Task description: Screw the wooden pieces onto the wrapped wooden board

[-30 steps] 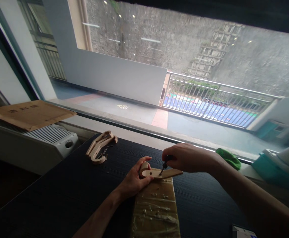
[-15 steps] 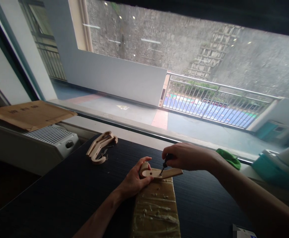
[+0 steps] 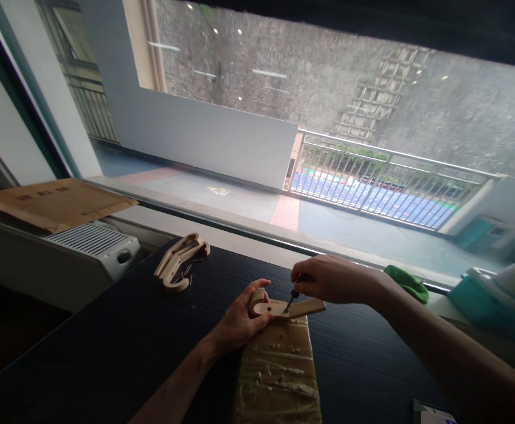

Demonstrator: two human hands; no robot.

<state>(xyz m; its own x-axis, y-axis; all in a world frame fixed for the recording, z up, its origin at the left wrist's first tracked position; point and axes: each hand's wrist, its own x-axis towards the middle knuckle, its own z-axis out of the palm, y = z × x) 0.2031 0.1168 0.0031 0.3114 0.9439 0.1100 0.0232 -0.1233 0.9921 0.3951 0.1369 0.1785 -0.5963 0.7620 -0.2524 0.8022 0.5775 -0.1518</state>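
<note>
My left hand point(image 3: 244, 318) is closed around the curved end of a wooden hook point(image 3: 277, 309), pressing it on a tape-wrapped block point(image 3: 279, 371). A dark hole shows in the hook near my thumb. My right hand point(image 3: 328, 278) grips a screwdriver point(image 3: 293, 292) by its dark handle, tilted, with the tip down on the hook's middle. Whether a screw sits under the tip is too small to tell. The hook's straight end sticks out past the block's right edge.
More wooden hooks point(image 3: 180, 259) lie at the table's back left, with several loose screws point(image 3: 187, 274) beside them. A brown envelope point(image 3: 58, 203) rests on a white heater point(image 3: 107, 253). Near the window sill are a green cloth point(image 3: 406, 284) and a teal container point(image 3: 491, 306). Small crumbs dot the block.
My right hand has shifted very slightly to the right around the screwdriver handle. The left hand and the hook stay in place.
</note>
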